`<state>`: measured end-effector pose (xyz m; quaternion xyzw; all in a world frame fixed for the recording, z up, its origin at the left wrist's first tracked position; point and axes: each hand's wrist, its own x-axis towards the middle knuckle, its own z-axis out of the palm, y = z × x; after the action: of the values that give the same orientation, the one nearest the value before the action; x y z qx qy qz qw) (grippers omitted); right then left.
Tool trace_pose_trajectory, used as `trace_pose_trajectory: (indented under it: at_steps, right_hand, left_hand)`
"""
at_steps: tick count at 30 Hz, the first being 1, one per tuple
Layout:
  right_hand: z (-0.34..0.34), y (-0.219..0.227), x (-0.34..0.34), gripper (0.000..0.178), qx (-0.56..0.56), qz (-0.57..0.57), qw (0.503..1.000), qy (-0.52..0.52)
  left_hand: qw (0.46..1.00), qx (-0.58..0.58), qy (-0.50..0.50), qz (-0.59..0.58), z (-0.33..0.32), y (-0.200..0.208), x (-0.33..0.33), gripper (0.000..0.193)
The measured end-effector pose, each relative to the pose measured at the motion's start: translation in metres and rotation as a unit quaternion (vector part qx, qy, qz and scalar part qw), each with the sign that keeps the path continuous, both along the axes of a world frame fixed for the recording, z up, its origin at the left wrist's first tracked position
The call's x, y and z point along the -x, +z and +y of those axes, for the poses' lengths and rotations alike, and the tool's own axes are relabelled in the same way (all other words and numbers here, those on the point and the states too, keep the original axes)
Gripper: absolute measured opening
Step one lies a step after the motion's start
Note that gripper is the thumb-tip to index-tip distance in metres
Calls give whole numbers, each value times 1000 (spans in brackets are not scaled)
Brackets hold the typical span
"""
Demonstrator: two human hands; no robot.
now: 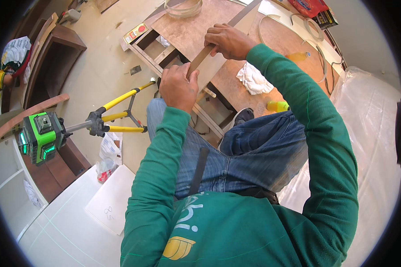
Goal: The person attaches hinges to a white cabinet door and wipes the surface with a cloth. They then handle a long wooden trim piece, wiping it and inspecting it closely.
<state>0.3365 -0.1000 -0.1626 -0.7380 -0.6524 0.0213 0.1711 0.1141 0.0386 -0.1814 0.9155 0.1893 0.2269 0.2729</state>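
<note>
Hands share one long strip of brown edge banding [218, 38], its axis running from lower left up to upper right over the bench [187, 31]. Left hand [178, 86] fingers close on its lower end; right hand [229, 41] fingers clasp it farther up.

Both hands on a thin wooden strip above a plywood table.

The left hand [178, 86] closes around the long, thin, light-brown wooden strip [199, 60] at its lower end; the right hand [227, 41], at one o'clock from it, presses the strip higher up. A green laser level [39, 135] on a yellow tripod [120, 113] stands at nine o'clock; the brown plywood table [191, 29] lies beyond.
</note>
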Motion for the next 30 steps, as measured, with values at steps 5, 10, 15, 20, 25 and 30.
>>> trace_pose_trajectory:
  at_steps: [5,10,15,20,25,30]
  right_hand:
    - [0,0,0,23,6,-6,1000,4]
    - [7,16,16,29,8,-59,998,10]
    - [19,13,47,32,20,-52,997,59]
    - [22,12,49,30,72,-48,995,48]
    - [20,12,49,19,24,-55,997,55]
    - [20,7,52,21,-14,-50,998,44]
  left_hand:
    - [1000,-17,13,6,-3,-4,0,31]
    - [999,-42,-4,20,0,-1,8,43]
    - [998,0,14,53,1,9,43,51]
    - [994,63,76,45,10,3,74,45]
    - [992,93,77,-18,4,-5,78,39]
    - [989,124,81,-24,5,-5,78,40]
